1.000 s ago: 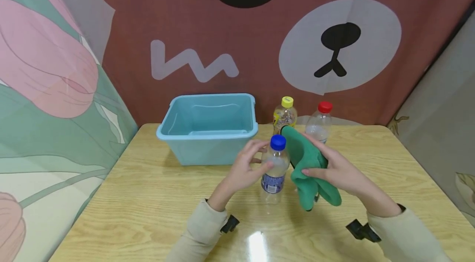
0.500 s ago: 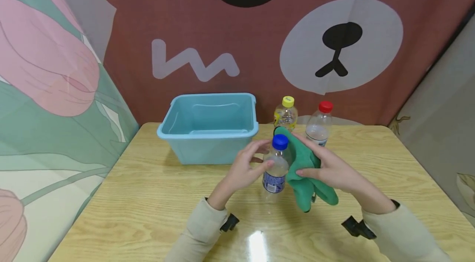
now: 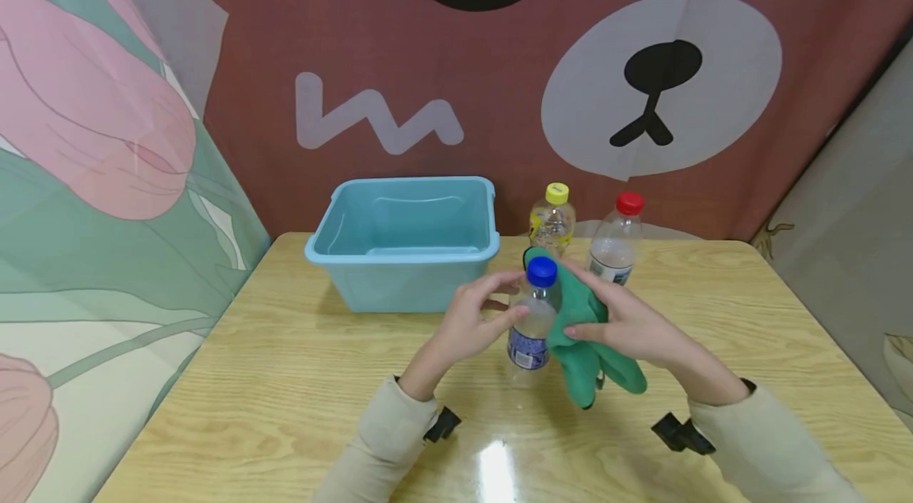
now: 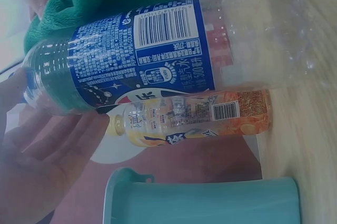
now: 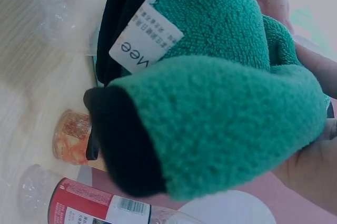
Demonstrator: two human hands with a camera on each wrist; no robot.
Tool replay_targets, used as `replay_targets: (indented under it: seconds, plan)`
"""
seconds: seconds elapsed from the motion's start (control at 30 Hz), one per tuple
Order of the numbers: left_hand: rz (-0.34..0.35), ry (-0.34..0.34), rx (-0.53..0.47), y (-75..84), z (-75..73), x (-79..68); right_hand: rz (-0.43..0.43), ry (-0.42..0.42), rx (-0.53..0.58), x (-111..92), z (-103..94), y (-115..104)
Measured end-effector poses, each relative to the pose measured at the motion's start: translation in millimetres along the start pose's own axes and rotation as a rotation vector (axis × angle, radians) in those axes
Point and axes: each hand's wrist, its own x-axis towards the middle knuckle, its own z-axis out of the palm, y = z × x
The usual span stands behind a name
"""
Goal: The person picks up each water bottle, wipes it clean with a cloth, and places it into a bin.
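My left hand (image 3: 474,321) holds a clear plastic bottle (image 3: 529,348) with a blue cap round its upper part, thumb on the near side. The bottle stands upright on the table, and its blue label (image 4: 142,55) with a barcode shows in the left wrist view. In my right hand (image 3: 635,325) is a bunched green towelling cloth (image 3: 581,348), gripped between thumb and fingers. The cloth lies against the bottle's right side. Dark edging and a white tag (image 5: 145,37) show on it in the right wrist view.
A light-blue plastic tub (image 3: 403,285) stands at the back left of the wooden table (image 3: 285,392). Behind the cloth are a yellow-capped bottle (image 3: 552,226) and a red-capped bottle (image 3: 615,245). A patterned curtain (image 3: 492,91) hangs behind the table.
My right hand has moved left with the green cloth, bringing it up to the blue-capped bottle. My left hand stays on the bottle, nearly unmoved. The head view has shifted slightly.
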Motion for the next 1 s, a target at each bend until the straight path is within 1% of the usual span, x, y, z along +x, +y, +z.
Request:
replay_targets:
  seconds: [0.07,0.1,0.13,0.33,0.6,0.83,0.97,1.0]
  plan:
    - [0.008,0.0,-0.003,0.8,0.1,-0.1,0.007,-0.006,-0.004,1,1.3,2]
    - [0.009,0.001,-0.005,5.9,-1.0,-0.2,0.008,-0.008,-0.004,2,2.1,4]
    - [0.011,0.0,-0.006,7.6,-1.5,-0.4,0.006,-0.01,0.001,2,3.0,5]
    - [-0.01,-0.007,-0.036,10.3,-1.6,-1.2,0.001,-0.006,0.039,3,9.3,14]
    - [-0.026,0.008,-0.066,9.6,0.5,-2.5,0.038,-0.005,0.103,1,16.8,26]
    - [-0.044,0.031,-0.069,10.7,2.2,-3.5,0.073,0.002,0.135,0,24.1,37]
    - [-0.044,0.037,-0.077,7.3,4.1,-3.8,0.093,-0.018,0.153,1,31.4,47]
    - [-0.045,0.039,-0.083,3.0,5.6,-3.8,0.097,-0.026,0.16,0,33.3,50]
